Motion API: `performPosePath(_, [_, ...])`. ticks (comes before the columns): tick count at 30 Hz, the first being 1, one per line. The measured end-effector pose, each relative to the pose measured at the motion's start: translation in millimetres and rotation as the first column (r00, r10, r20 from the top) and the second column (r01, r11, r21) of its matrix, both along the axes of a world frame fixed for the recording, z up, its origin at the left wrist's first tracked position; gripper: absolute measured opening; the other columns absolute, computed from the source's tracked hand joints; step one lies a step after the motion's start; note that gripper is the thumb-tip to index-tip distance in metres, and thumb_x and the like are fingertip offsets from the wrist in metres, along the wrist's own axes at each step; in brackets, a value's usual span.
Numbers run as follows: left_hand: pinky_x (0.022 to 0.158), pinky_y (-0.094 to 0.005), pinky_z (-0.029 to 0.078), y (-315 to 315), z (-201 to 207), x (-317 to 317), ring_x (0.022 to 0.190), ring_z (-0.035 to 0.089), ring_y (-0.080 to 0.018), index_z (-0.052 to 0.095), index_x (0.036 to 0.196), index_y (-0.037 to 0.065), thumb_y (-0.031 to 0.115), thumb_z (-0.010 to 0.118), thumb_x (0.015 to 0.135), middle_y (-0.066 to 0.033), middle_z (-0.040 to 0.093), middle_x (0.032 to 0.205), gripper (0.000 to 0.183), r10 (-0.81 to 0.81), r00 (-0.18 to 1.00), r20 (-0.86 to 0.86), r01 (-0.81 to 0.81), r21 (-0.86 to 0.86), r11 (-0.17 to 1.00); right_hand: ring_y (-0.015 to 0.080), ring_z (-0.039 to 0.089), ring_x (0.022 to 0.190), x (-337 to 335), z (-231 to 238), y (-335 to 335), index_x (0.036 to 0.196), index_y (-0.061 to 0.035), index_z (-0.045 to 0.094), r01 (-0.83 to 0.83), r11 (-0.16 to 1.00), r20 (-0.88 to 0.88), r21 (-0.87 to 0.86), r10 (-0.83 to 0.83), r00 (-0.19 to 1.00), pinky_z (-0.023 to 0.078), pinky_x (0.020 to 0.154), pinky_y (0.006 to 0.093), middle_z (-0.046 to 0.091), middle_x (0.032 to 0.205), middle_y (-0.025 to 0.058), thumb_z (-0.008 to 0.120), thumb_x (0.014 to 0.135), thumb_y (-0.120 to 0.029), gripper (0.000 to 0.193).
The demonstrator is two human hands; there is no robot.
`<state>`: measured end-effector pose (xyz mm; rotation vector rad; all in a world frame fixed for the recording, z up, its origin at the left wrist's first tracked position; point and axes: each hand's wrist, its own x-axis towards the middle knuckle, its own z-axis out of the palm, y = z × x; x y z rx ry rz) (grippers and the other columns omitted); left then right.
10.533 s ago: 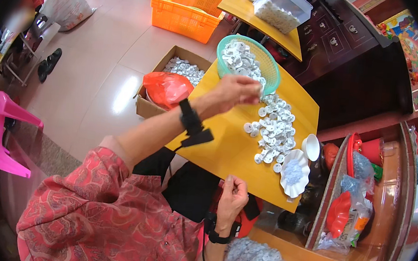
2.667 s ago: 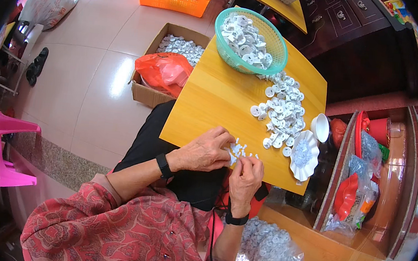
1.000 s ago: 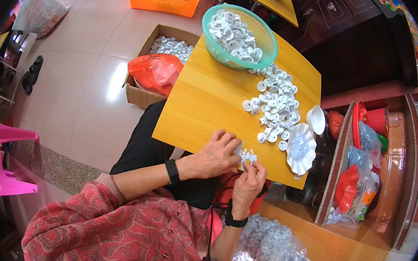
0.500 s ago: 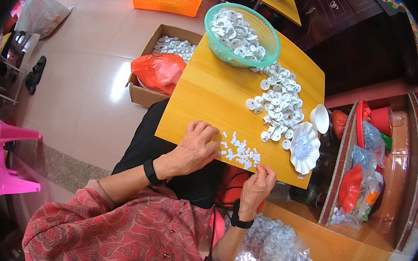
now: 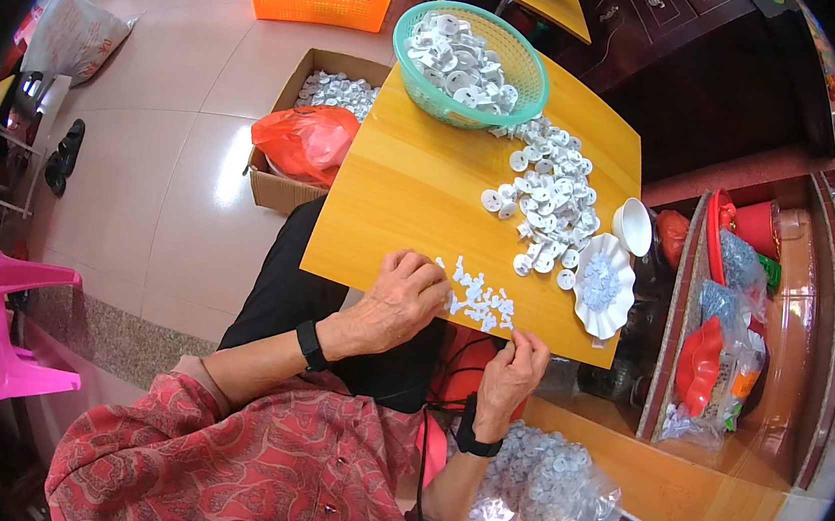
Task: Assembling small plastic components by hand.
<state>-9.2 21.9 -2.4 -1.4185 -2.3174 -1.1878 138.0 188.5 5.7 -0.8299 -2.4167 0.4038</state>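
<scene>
At the near edge of the wooden table [image 5: 385, 177] lies a loose cluster of small white plastic pieces [image 5: 476, 299]. My left hand [image 5: 395, 302] rests at the left side of this cluster with its fingers bent and held together. Its fingertips are partly hidden, so what they grip cannot be made out. On the right, my right hand [image 5: 513, 372] pinches thumb and forefinger at the table edge, right beside the cluster's nearest pieces. Whatever is in that pinch is too small to name. Farther back spreads a pile of round white plastic parts [image 5: 547, 203].
A green basket [image 5: 467, 117] of white parts stands at the table's far end. A scalloped white dish [image 5: 613, 320] and a white bowl [image 5: 632, 227] sit at the right edge. Left of the table is a cardboard box [image 5: 278, 192] with a red bag [image 5: 308, 140]; shelving [image 5: 783, 326] stands right.
The view has shifted slightly. My left hand has moved a little right, over the leftmost small pieces. My right hand keeps its pinch at the table edge.
</scene>
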Motion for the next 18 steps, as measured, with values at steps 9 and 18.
performPosePath(9, [0.086, -0.0405, 0.045, 3.8, -8.7, -2.5, 0.099, 0.055, -0.031, 0.062, 0.104, 0.003, 0.002, 0.07, 0.073, -0.0124, 0.059, 0.104, 0.032, -0.073, 0.993, 0.093, 0.063, 0.104, 0.993, 0.033, 0.058, 0.096, -7.2, 9.4, -10.4, 0.098, 0.0007, 0.067, -0.025, 0.999, -0.055, 0.028, 0.026, 0.998, 0.048, 0.084, 0.0423, 0.059, 0.102, 0.015, 0.062, 0.082, 0.004, 0.016])
performPosePath(18, [0.085, -0.0407, 0.042, -4.0, 3.9, -21.3, 0.101, 0.051, -0.031, 0.065, 0.1, 0.005, 0.003, 0.066, 0.07, -0.0134, 0.055, 0.108, 0.03, 0.117, 0.992, -0.036, -0.122, -0.164, 0.979, 0.0323, 0.061, 0.09, -29.3, 22.0, -40.9, 0.099, 0.0007, 0.066, -0.187, 0.982, -0.125, -0.003, 0.186, 0.975, 0.051, 0.079, 0.0398, 0.061, 0.096, 0.0153, 0.063, 0.084, 0.003, 0.015])
